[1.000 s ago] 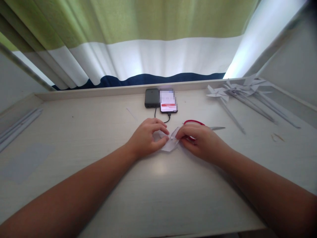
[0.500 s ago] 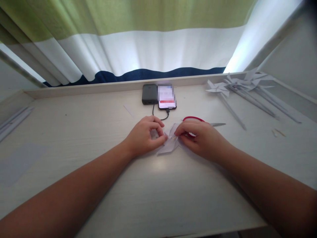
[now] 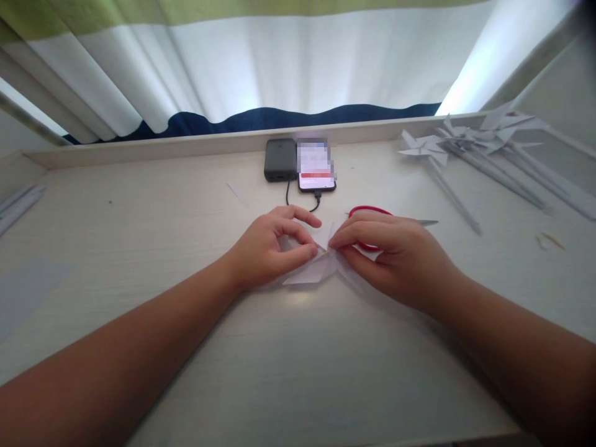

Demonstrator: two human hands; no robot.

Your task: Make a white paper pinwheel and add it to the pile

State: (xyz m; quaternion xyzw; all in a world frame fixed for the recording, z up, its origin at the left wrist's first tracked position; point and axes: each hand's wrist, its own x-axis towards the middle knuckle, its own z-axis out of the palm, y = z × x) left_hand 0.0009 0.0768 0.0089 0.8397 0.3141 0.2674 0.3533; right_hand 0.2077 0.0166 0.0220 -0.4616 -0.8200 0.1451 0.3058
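Note:
A white paper pinwheel [image 3: 311, 271] lies low over the table between my hands, its folded blades spread out. My left hand [image 3: 274, 248] pinches it near the centre with thumb and index finger, the other fingers lifted. Across from it, my right hand [image 3: 391, 251] is closed on the same middle part with its fingertips. A small yellowish bit shows at the centre between the fingertips; its kind is too small to tell. Red-handled scissors [image 3: 370, 209] lie partly hidden behind my right hand, one blade tip sticking out to the right.
A dark power bank [image 3: 280, 160] and a lit phone [image 3: 316, 164], joined by a cable, sit at the back. Several paper pinwheels on rolled-paper sticks [image 3: 454, 192] lie back right. Small yellowish pieces [image 3: 554, 241] are at the right, a paper sheet [image 3: 32, 295] at the left.
The view has tipped downward slightly. Both hands stay at the pinwheel's centre; the pinwheel has turned a little and more of its blades show. My left fingers have stretched out somewhat.

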